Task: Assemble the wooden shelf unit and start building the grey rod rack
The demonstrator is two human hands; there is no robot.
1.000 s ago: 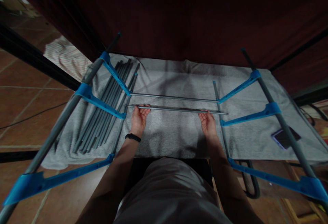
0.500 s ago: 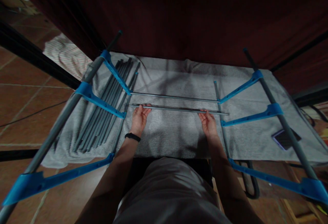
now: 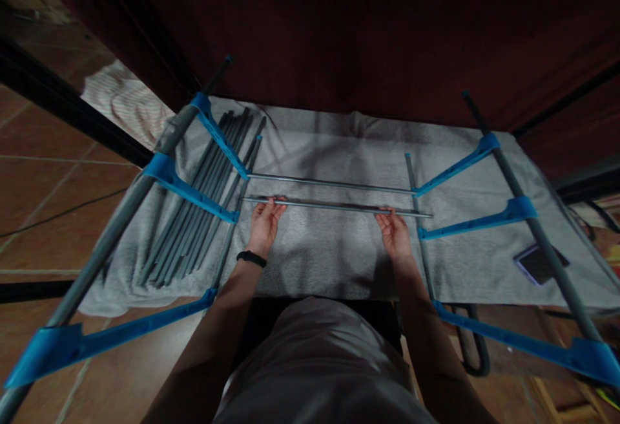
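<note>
A thin grey metal rod (image 3: 329, 205) runs crosswise between my hands. My left hand (image 3: 264, 218) grips it near its left end, and my right hand (image 3: 391, 225) grips it near its right end. Just beyond, a second rod (image 3: 334, 184) joins the left side frame (image 3: 159, 172) to the right side frame (image 3: 513, 185). Both frames are grey tubes with several blue plastic arms. The held rod's ends lie close to the inner tubes of the frames; I cannot tell whether they touch.
A bundle of several grey tubes (image 3: 203, 198) lies at the left on a grey cloth (image 3: 314, 256) covering the table. A phone (image 3: 537, 264) rests at the right under the frame's tube. Behind hangs a dark red curtain (image 3: 339, 36). Tiled floor (image 3: 58, 217) shows at the left.
</note>
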